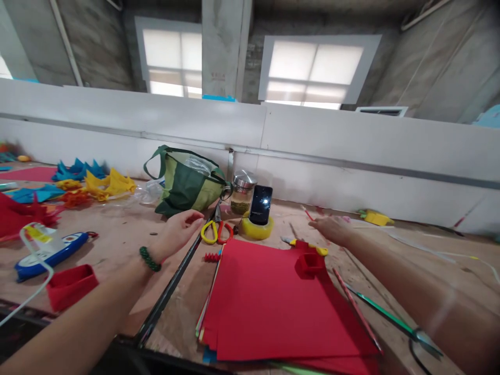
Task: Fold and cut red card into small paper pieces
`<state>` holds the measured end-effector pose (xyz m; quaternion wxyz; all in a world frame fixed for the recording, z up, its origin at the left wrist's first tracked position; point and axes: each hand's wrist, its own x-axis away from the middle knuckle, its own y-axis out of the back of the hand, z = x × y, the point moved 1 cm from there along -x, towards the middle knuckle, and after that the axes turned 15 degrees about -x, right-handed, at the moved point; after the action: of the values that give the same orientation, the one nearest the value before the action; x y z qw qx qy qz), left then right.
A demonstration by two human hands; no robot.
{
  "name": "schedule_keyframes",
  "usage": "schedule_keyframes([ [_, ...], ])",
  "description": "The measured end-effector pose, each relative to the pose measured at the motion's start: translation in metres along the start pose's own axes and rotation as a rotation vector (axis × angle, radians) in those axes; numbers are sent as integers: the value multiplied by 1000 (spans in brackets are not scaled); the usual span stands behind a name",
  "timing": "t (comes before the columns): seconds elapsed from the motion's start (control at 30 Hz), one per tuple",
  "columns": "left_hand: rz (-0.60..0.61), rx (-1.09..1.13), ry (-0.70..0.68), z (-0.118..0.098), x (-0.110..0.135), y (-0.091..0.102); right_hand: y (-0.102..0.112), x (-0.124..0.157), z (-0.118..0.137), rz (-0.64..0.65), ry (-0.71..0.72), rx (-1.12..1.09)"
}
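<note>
My left hand [183,228], with a green beaded bracelet on its wrist, is over the table left of the scissors [216,229], which have a yellow and a red handle loop. Its thumb and fingers are apart and nothing shows between them. Farther right, my right hand [331,229] is closed on a thin red pencil [307,212] whose tip points away from me. Between my forearms lies a stack of red sheets [269,307]. A small red felt box [312,263] sits on its far right corner, beside a yellow utility knife [321,251].
A green bag [187,182], a lidded glass jar [241,195] and a phone [260,204] propped on a yellow tape roll [255,229] stand toward the wall. Left are a blue-and-white power strip [54,255] and another red felt box [72,286]. A green-edged tool [386,312] lies right.
</note>
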<state>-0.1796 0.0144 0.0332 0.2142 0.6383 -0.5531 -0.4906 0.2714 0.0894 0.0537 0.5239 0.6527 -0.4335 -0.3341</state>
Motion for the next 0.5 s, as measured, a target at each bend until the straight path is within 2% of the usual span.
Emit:
schedule_keyframes([
  [0.13, -77, -95, 34, 6, 0, -25, 8, -43, 29, 93, 35, -23],
  [0.23, -90, -190, 47, 13, 0, -30, 10, -64, 53, 138, 58, -36],
  [0.37, -105, -356, 171, 30, -1, -13, 14, -76, 66, 132, 38, -53],
  [0.5, -76, -524, 404, 59, -1, 18, 27, -65, 55, 63, -43, -72],
])
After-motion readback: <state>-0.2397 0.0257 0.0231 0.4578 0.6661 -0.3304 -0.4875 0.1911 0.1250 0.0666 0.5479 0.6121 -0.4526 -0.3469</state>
